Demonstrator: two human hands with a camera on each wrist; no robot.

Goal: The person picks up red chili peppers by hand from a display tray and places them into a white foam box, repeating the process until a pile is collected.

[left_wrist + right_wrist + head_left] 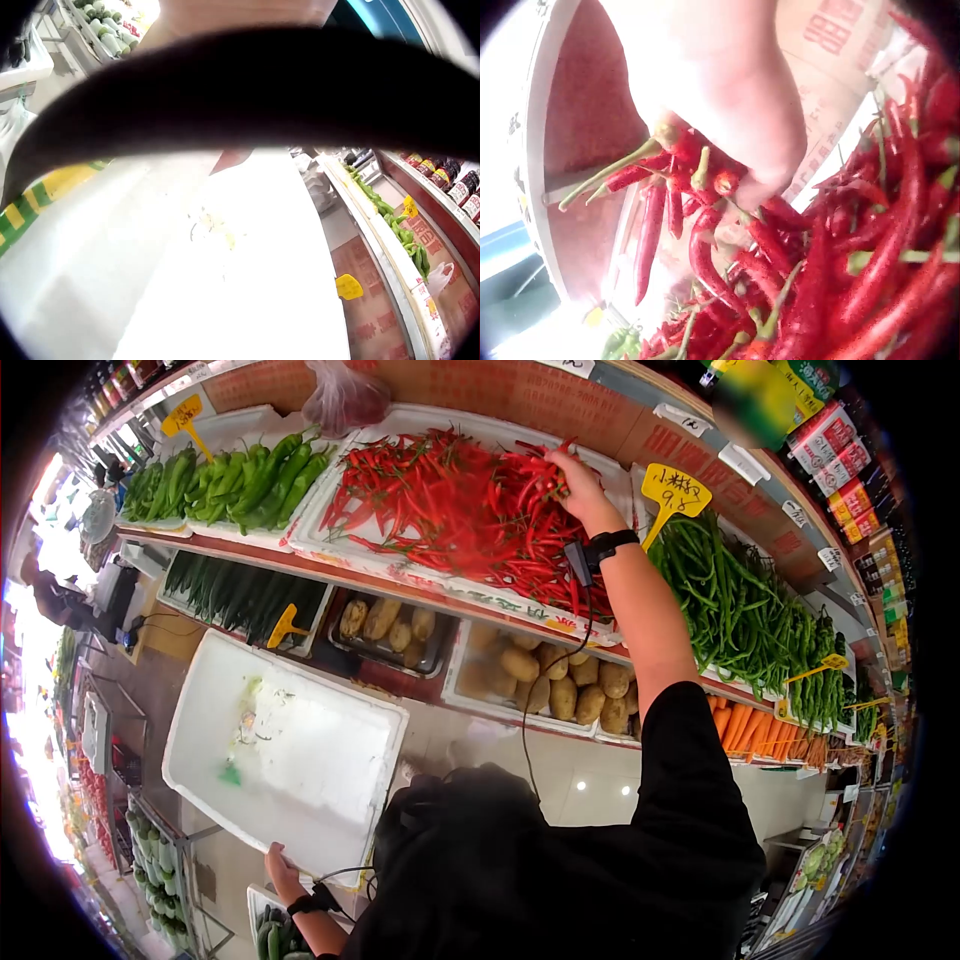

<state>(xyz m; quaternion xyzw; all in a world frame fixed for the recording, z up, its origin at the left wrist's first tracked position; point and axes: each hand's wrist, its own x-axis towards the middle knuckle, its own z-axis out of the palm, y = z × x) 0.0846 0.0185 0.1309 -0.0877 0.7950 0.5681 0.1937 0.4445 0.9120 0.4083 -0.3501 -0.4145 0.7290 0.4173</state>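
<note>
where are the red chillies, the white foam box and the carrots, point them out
Red chillies (pixel 470 525): head view, middle of the pile.
White foam box (pixel 315 765): head view, bare inner floor.
Carrots (pixel 757 732): head view, middle of the orange roots.

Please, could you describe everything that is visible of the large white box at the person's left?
The large white box is open-topped and roughly rectangular, with rounded corners and raised walls; it looks like plastic foam. Its inside is mostly bare white, with small scraps and a green patch. It lies in front of the lower shelf, and the left hand holds its near rim. Whatever else supports it underneath is hidden.
</note>
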